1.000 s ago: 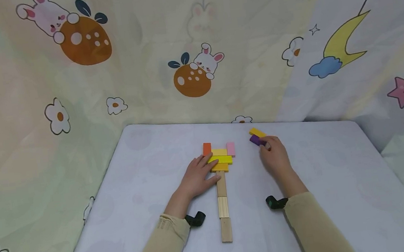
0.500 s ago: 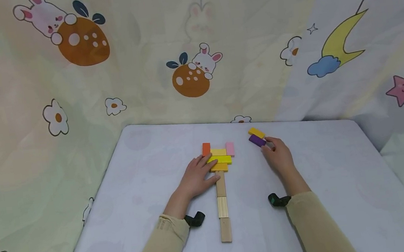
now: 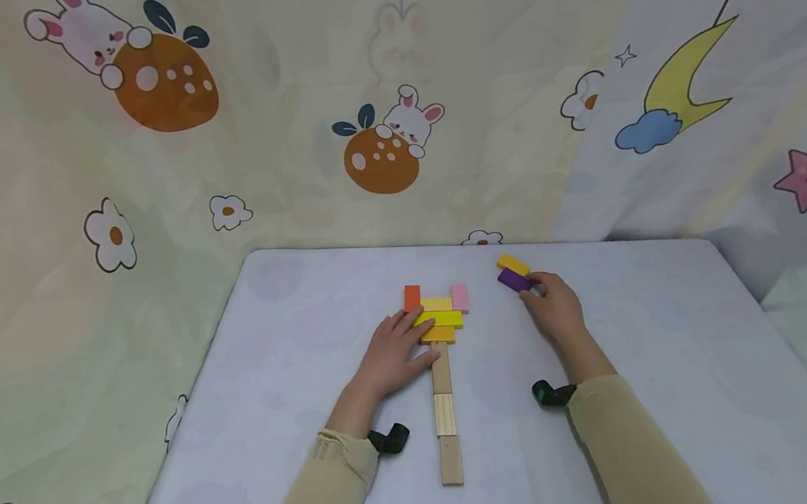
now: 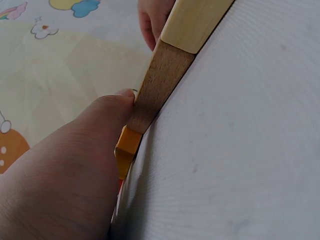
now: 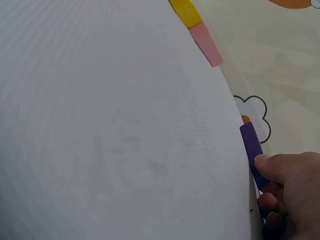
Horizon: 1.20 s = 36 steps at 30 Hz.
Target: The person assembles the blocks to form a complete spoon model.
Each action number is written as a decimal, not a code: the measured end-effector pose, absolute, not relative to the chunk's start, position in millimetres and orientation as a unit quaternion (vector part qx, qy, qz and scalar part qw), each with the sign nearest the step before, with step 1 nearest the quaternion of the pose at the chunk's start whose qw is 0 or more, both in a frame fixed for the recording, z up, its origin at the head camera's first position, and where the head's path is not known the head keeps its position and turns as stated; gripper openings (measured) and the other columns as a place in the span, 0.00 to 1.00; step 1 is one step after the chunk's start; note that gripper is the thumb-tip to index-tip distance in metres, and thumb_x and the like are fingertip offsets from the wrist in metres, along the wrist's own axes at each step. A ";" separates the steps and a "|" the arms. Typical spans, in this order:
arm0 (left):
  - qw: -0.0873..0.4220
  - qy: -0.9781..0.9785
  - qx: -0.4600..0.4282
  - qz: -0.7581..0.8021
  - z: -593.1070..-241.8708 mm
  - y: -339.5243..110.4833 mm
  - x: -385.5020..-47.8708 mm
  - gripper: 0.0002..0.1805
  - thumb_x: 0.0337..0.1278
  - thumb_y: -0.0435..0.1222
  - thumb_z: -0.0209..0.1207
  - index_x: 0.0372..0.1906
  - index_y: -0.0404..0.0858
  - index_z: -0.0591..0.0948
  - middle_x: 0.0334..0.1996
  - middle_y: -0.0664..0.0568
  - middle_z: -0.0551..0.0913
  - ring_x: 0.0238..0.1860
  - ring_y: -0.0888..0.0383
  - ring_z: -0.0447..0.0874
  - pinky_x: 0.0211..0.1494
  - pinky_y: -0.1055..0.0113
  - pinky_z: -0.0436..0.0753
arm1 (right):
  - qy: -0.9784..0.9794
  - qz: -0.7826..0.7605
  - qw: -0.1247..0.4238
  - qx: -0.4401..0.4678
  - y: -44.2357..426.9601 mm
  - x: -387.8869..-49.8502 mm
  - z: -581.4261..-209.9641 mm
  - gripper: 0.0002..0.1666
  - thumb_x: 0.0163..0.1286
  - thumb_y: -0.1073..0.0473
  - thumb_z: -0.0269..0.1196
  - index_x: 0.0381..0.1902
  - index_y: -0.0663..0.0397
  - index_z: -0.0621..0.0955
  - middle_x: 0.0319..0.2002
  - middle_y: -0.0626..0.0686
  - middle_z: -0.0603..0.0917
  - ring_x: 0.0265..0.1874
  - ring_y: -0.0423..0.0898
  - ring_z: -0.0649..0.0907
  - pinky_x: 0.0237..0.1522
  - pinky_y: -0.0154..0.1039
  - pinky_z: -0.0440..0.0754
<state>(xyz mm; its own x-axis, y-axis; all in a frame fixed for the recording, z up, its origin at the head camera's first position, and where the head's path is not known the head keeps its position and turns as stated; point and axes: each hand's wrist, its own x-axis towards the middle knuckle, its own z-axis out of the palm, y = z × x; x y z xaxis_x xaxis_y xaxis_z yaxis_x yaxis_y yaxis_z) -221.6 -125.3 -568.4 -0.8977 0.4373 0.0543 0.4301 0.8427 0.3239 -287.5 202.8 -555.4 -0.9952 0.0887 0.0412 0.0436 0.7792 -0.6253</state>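
My left hand rests with its fingers spread over the top of a flat figure of small wooden blocks. Its fingertips touch the bright yellow block, and the thumb lies at the side of the uppermost plain wooden block. Farther right, my right hand pinches the near end of a purple block between thumb and fingers. Against the purple block's far side lies a slanted golden-yellow block. An orange-red block and a pink block stand at the figure's top corners.
Below the coloured blocks, plain wooden blocks run in a line toward the person. Everything lies on a white-covered table, whose far edge is just beyond the slanted pair. A patterned cloth hangs behind it.
My right hand has drawn back slightly to the right, and more of the purple block shows. The left hand and the figure have stayed in place.
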 end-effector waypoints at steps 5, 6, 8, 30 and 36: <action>0.011 0.960 0.226 0.164 -568.7 -124.7 -222.0 0.35 0.67 0.64 0.48 0.75 0.56 0.64 0.79 0.59 0.54 0.79 0.50 0.50 0.81 0.51 0.51 | -0.945 0.323 0.044 -0.032 201.8 -287.6 -555.2 0.26 0.73 0.53 0.60 0.65 0.56 0.75 0.61 0.63 0.77 0.49 0.57 0.78 0.53 0.55 0.77; 0.011 0.960 0.226 0.163 -568.8 -124.6 -222.1 0.35 0.67 0.63 0.48 0.75 0.56 0.64 0.79 0.59 0.54 0.79 0.50 0.50 0.81 0.51 0.51 | -0.945 0.323 0.045 -0.031 201.7 -287.4 -555.1 0.26 0.72 0.53 0.60 0.65 0.56 0.75 0.60 0.63 0.77 0.48 0.57 0.78 0.53 0.55 0.77; 0.012 0.961 0.226 0.161 -568.9 -124.5 -222.0 0.35 0.67 0.64 0.48 0.75 0.57 0.64 0.79 0.60 0.53 0.79 0.50 0.50 0.81 0.50 0.51 | -0.946 0.321 0.047 -0.030 201.5 -287.1 -554.6 0.26 0.72 0.53 0.60 0.65 0.57 0.75 0.60 0.63 0.77 0.48 0.58 0.78 0.53 0.55 0.77; 0.013 0.960 0.224 0.168 -567.6 -126.0 -221.8 0.35 0.67 0.63 0.48 0.75 0.57 0.64 0.79 0.60 0.54 0.79 0.49 0.49 0.81 0.50 0.51 | -0.950 0.310 0.019 -0.040 199.7 -290.7 -551.3 0.26 0.73 0.52 0.58 0.66 0.56 0.74 0.62 0.63 0.75 0.58 0.61 0.77 0.62 0.59 0.74; 0.011 0.961 0.223 0.164 -570.9 -125.3 -222.9 0.35 0.67 0.64 0.47 0.75 0.57 0.64 0.79 0.60 0.53 0.79 0.49 0.49 0.81 0.50 0.51 | -0.945 0.325 0.001 -0.037 204.1 -291.5 -551.2 0.26 0.74 0.54 0.58 0.66 0.56 0.74 0.63 0.63 0.74 0.62 0.62 0.74 0.64 0.60 0.73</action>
